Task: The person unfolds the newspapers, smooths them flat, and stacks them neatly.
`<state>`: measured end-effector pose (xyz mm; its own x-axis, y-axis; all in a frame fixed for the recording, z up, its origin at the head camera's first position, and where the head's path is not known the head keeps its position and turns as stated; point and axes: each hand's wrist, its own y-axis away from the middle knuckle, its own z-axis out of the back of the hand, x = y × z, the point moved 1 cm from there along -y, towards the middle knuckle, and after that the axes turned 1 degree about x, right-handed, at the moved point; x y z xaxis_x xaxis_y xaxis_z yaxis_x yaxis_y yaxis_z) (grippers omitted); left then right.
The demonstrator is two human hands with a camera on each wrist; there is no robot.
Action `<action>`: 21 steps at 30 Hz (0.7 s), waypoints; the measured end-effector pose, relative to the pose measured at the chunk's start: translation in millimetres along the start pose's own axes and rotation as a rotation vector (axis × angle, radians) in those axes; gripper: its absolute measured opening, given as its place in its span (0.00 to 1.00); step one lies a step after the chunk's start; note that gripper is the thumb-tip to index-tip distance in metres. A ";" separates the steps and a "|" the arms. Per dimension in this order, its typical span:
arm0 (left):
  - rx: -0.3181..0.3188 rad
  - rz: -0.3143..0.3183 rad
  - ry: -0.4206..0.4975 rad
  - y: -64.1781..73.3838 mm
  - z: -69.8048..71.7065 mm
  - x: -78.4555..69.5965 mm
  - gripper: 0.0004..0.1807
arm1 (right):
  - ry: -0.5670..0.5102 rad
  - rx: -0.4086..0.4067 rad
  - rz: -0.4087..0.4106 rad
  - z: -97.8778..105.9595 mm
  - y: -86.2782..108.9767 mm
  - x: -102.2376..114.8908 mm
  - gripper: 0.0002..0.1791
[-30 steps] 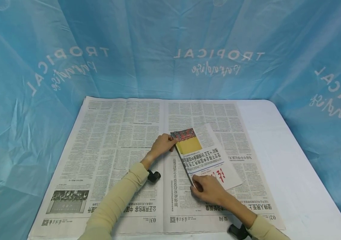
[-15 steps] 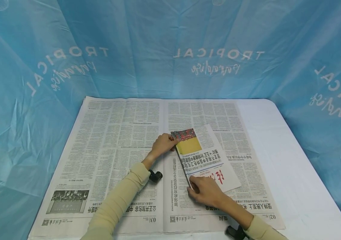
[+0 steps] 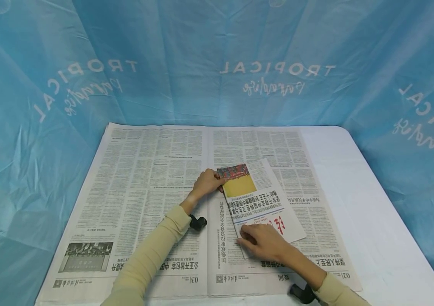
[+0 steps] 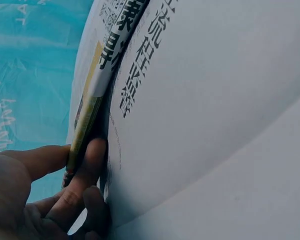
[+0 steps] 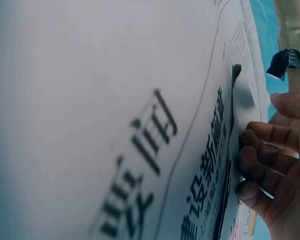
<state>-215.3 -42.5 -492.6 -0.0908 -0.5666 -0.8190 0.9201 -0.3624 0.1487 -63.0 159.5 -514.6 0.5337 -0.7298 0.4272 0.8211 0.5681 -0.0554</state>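
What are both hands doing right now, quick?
Left hand: holding the folded white printed newspaper.
Right hand: on that newspaper's near end; whether it's gripping can't be told.

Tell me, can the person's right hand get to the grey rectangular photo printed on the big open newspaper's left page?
Probably not straight across: the left arm's cream fabric sleeve lies between the right hand and the grey photo. It might have to reach over that sleeve.

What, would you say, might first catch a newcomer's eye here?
Likely the yellow and red photo on the folded newspaper, lying slantwise on the open newspaper. The left hand pinches the folded edge by the photo; the right hand is at the near end. Behind, a blue curtain shows mirrored lettering.
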 end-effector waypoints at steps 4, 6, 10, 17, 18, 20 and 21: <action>-0.003 0.030 -0.021 -0.2 1.3 -0.8 0.17 | -0.013 -0.038 0.010 3.6 0.0 -3.0 0.05; -0.008 0.047 -0.031 -0.3 2.1 -1.6 0.17 | 0.001 -0.066 -0.004 5.4 -0.3 -4.7 0.04; 0.001 0.068 -0.037 -1.9 3.6 -2.0 0.17 | 0.063 -0.116 0.006 7.4 -0.7 -9.5 0.08; 0.052 0.037 0.000 -2.3 7.7 0.5 0.17 | 0.198 -0.150 0.108 9.8 1.5 -20.3 0.25; 0.060 0.031 0.006 -2.5 8.4 1.6 0.17 | 0.201 -0.138 0.112 9.9 2.0 -21.9 0.27; 0.072 0.016 0.007 -2.8 10.0 3.6 0.18 | 0.200 -0.110 0.122 10.1 2.9 -24.8 0.33; 0.081 0.009 0.007 -3.1 10.8 4.7 0.18 | 0.199 -0.099 0.128 10.3 3.5 -26.1 0.35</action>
<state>-222.7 -52.1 -490.9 -0.0801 -0.5651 -0.8211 0.8872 -0.4160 0.1998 -76.1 184.5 -516.6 0.6557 -0.7206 0.2254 0.7550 0.6278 -0.1895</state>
